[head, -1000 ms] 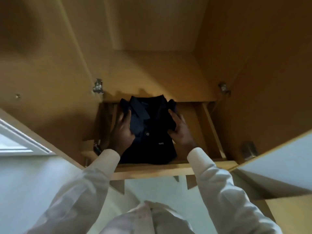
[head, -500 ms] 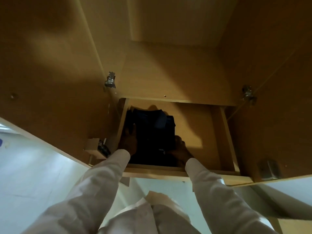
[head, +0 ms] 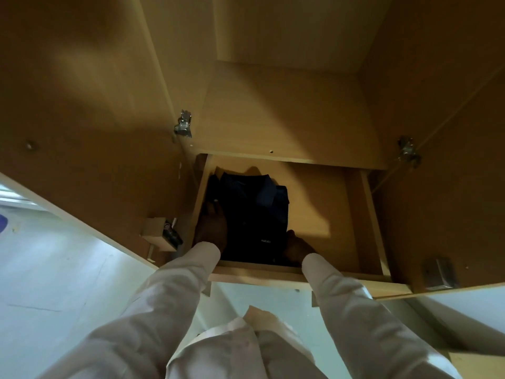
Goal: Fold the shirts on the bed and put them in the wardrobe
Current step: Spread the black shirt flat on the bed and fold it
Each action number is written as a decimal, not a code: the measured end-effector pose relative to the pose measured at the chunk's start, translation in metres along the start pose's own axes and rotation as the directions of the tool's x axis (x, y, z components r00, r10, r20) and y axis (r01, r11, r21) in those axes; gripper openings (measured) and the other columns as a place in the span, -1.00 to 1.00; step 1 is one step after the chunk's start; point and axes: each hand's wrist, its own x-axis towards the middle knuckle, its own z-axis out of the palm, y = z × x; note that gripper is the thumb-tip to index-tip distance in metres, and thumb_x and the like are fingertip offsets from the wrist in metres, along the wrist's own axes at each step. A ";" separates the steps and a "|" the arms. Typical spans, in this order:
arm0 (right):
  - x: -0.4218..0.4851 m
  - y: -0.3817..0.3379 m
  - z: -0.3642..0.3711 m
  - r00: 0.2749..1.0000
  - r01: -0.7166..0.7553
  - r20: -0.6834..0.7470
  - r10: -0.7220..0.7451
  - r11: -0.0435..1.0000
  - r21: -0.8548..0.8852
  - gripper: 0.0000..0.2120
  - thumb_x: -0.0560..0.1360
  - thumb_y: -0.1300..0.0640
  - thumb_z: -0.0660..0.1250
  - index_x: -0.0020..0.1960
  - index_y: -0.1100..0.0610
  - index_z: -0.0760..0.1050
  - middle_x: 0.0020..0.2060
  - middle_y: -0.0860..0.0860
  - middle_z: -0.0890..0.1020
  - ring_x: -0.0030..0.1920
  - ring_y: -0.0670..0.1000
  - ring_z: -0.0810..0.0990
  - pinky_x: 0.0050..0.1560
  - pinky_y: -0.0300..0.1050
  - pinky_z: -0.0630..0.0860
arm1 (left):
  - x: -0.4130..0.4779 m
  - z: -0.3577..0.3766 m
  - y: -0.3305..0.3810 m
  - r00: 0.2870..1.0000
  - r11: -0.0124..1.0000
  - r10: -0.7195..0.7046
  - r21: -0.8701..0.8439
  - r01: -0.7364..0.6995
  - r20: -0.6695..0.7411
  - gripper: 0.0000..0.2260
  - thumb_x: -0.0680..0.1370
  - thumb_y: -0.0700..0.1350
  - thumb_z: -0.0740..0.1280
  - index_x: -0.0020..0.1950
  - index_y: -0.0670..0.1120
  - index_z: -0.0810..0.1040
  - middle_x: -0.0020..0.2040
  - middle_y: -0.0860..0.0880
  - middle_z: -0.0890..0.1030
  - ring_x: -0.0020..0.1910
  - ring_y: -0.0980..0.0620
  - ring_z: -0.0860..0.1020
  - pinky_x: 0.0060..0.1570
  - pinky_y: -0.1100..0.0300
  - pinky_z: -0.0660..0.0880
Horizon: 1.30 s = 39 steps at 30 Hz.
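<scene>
Not much to read in this one; the folded dark shirt carries a tiny pale word low on its front, toward the picture's right side; it looks like it starts with "mat"; the rest is too small and blurry to make out for sure.

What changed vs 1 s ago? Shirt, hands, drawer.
The folded dark shirt went down into the left side of the drawer. The left hand and right hand sank with it, still flanking it; shadow hides whether either grip still holds. Drawer and wardrobe doors stay open.
</scene>
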 end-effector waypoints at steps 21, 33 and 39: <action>-0.142 0.030 0.013 0.770 0.134 -0.627 0.119 0.931 0.341 -0.48 0.47 0.09 0.45 0.36 0.08 0.36 -0.01 0.01 0.60 0.02 0.06 0.60 -0.01 -0.11 0.49 | -0.059 -0.010 0.026 0.922 0.852 0.384 -0.364 -0.376 -0.056 -0.73 0.58 -0.13 0.25 0.27 -0.06 0.53 0.18 -0.11 0.56 0.15 -0.15 0.54 0.07 0.04 0.51; -0.283 0.013 0.274 0.630 0.048 -0.563 0.535 0.696 0.716 -0.78 0.46 0.06 0.45 0.10 -0.02 0.54 -0.17 -0.13 0.68 -0.22 -0.20 0.63 -0.24 -0.39 0.42 | -0.212 0.098 -0.059 0.601 0.568 0.787 -0.546 -0.616 0.141 -0.85 0.53 -0.12 0.30 0.05 0.03 0.62 0.03 0.09 0.67 0.00 0.03 0.62 0.02 0.19 0.52; -0.306 0.028 0.397 0.698 -0.084 -0.358 0.620 0.568 0.819 -0.76 0.45 0.03 0.45 0.10 -0.04 0.55 -0.15 -0.12 0.68 -0.14 -0.18 0.64 -0.04 -0.20 0.56 | -0.260 0.184 -0.110 0.445 0.671 0.739 -0.491 -0.556 0.506 -0.82 0.55 -0.04 0.32 0.12 0.01 0.62 0.10 0.03 0.66 0.11 0.01 0.59 0.17 0.12 0.50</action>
